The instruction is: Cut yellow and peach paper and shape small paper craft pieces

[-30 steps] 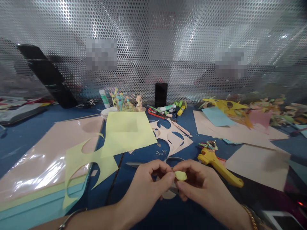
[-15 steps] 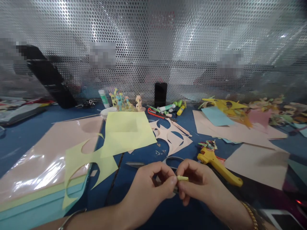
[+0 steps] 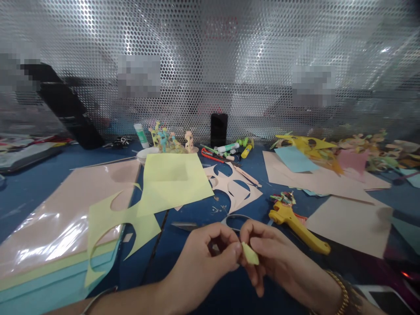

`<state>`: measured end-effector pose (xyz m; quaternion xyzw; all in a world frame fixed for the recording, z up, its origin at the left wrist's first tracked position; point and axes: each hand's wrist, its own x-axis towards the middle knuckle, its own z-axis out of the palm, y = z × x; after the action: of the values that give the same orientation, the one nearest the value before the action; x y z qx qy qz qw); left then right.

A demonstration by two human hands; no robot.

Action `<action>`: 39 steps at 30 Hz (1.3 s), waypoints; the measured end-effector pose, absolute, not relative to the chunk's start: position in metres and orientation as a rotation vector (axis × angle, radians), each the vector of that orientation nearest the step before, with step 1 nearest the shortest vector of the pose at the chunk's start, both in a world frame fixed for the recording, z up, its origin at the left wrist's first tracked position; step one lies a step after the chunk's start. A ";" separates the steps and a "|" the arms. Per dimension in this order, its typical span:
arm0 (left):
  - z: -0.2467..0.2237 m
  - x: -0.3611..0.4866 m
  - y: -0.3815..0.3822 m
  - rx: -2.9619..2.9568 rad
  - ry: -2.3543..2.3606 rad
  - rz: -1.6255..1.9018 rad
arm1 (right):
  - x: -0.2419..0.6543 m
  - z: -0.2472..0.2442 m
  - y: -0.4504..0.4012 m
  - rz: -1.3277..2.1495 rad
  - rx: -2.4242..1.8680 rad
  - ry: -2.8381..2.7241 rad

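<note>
A small yellow paper scrap (image 3: 250, 253) is pinched between my left hand (image 3: 206, 256) and my right hand (image 3: 272, 253), and its lower end sticks out below my fingertips. Both hands are held close together just above the blue tabletop (image 3: 33, 175). Directly behind them lie a pair of scissors (image 3: 234, 223) with dark loop handles, their blades pointing left and partly hidden by my hands. To the right of my right hand rests a yellow-handled rotary cutter (image 3: 295, 227).
A pale yellow paper sheet (image 3: 173, 183) and a cut-out yellow sheet (image 3: 121, 223) overlap a stack of pink and teal card (image 3: 55, 223). A cut peach sheet (image 3: 232, 188), glue sticks and a black phone (image 3: 218, 130) stand beyond. A perforated metal screen (image 3: 210, 57) closes the back.
The yellow scrap has turned from lying level between my fingertips to slanting downward, with more of it showing. My right hand has shifted slightly right.
</note>
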<state>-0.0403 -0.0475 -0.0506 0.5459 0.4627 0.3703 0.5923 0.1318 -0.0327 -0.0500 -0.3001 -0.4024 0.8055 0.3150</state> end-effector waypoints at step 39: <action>-0.057 -0.044 -0.042 1.113 0.968 0.970 | 0.129 -0.050 -0.029 1.899 -0.942 -0.999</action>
<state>-0.0435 -0.0425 -0.0570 0.4869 0.4236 0.4243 0.6352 0.1288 -0.0288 -0.0500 -0.3705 -0.3929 0.7467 0.3883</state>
